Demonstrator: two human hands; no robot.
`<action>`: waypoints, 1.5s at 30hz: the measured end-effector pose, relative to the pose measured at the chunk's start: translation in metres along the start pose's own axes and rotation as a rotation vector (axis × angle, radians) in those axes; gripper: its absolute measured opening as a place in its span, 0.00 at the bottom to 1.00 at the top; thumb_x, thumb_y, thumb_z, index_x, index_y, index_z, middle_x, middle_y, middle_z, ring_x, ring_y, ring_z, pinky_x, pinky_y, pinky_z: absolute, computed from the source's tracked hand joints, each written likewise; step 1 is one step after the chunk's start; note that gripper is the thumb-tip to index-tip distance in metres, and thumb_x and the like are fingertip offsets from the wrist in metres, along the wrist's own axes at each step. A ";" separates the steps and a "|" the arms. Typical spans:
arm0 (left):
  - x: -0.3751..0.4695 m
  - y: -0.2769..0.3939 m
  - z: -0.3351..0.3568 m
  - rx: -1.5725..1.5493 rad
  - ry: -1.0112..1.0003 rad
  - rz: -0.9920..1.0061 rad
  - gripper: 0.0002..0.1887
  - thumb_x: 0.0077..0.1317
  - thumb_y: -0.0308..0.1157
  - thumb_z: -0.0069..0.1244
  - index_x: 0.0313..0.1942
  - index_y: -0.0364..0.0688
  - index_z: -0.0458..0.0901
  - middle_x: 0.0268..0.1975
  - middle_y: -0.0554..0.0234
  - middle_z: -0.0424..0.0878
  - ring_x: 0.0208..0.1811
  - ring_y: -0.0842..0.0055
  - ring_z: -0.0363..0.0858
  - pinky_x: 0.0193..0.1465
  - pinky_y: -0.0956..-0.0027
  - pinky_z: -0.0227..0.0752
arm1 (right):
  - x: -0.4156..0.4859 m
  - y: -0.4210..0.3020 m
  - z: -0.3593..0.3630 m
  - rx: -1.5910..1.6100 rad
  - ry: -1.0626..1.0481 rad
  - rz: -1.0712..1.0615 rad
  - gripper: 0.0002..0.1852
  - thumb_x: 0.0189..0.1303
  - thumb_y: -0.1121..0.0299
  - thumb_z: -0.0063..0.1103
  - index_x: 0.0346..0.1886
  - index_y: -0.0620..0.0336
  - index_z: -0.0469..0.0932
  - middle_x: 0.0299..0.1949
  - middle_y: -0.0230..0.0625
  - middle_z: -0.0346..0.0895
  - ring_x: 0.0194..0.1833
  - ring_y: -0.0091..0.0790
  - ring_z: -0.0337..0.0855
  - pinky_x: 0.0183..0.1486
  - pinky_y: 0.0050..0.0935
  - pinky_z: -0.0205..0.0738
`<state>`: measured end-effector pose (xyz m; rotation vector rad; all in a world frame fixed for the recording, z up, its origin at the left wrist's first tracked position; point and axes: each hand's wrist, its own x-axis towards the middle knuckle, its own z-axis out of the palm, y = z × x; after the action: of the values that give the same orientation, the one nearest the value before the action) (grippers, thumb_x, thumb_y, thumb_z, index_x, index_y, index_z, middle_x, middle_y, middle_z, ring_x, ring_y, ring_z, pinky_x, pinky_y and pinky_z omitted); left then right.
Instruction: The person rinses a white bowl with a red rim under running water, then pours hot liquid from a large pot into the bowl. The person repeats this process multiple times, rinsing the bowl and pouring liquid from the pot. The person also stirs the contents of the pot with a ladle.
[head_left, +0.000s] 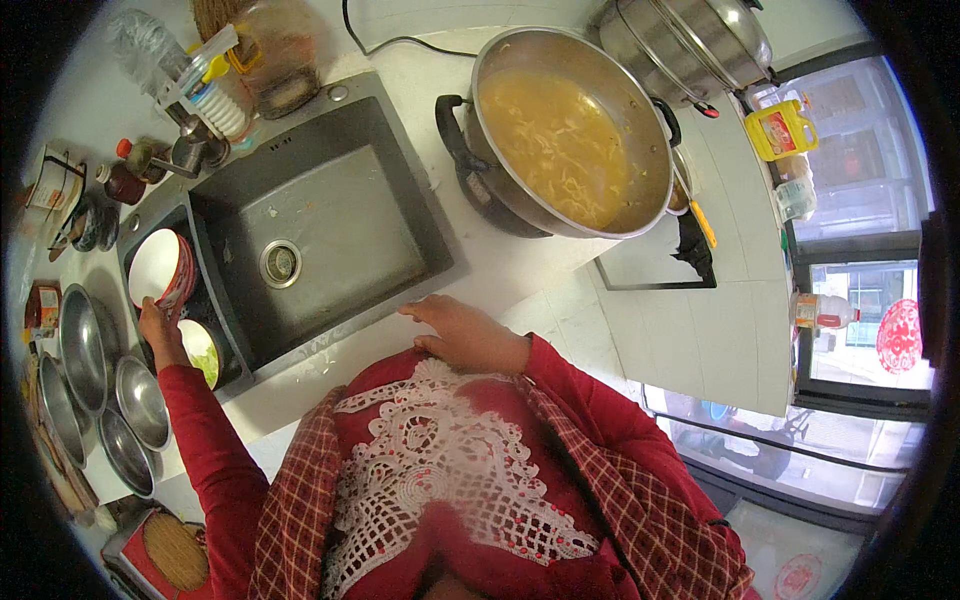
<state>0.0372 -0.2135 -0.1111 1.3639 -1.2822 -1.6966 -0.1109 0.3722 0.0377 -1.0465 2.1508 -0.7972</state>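
My left hand (161, 330) grips the lower edge of a stack of bowls (157, 266), white inside and red outside, tilted over the small basin at the left of a dark grey double sink (352, 322). Below them in that basin stands a bowl with green leafy bits (199, 352). My right hand (457, 330) is held in front of my body by the sink's near edge, fingers apart, with nothing in it. The large sink basin has a round drain strainer (281, 264) and small scraps on its floor. The faucet (187, 150) is at the back left.
A large steel pot of broth with shreds (562, 150) stands right of the sink, by a steel steamer (682, 52). Several metal bowls (84, 349) lie at the left. A yellow oil jug (780, 130) is by the window, and a yellow-handled utensil (703, 223) lies beside the pot.
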 end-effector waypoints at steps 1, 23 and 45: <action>0.000 -0.002 -0.002 -0.052 -0.037 -0.001 0.12 0.73 0.34 0.45 0.42 0.32 0.75 0.40 0.51 0.80 0.42 0.62 0.84 0.49 0.53 0.86 | -0.001 0.001 0.000 0.013 0.004 0.005 0.27 0.66 0.68 0.61 0.68 0.61 0.70 0.56 0.50 0.77 0.59 0.51 0.76 0.64 0.44 0.70; -0.024 -0.010 -0.017 0.038 -0.157 0.092 0.21 0.77 0.36 0.48 0.60 0.27 0.72 0.56 0.47 0.79 0.56 0.61 0.81 0.64 0.57 0.79 | -0.163 0.137 -0.070 0.411 0.469 0.531 0.19 0.67 0.73 0.59 0.61 0.61 0.77 0.37 0.40 0.86 0.35 0.33 0.83 0.41 0.33 0.80; -0.289 -0.035 0.071 0.068 -0.146 0.175 0.18 0.75 0.32 0.50 0.63 0.39 0.75 0.51 0.60 0.80 0.51 0.71 0.81 0.61 0.60 0.78 | -0.259 0.372 -0.280 -0.879 0.941 0.928 0.42 0.49 0.74 0.75 0.71 0.54 0.67 0.69 0.48 0.67 0.69 0.53 0.67 0.72 0.48 0.62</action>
<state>0.0562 0.0763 -0.0374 1.1454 -1.5080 -1.6694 -0.3568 0.8439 0.0097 0.2395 3.4453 0.2447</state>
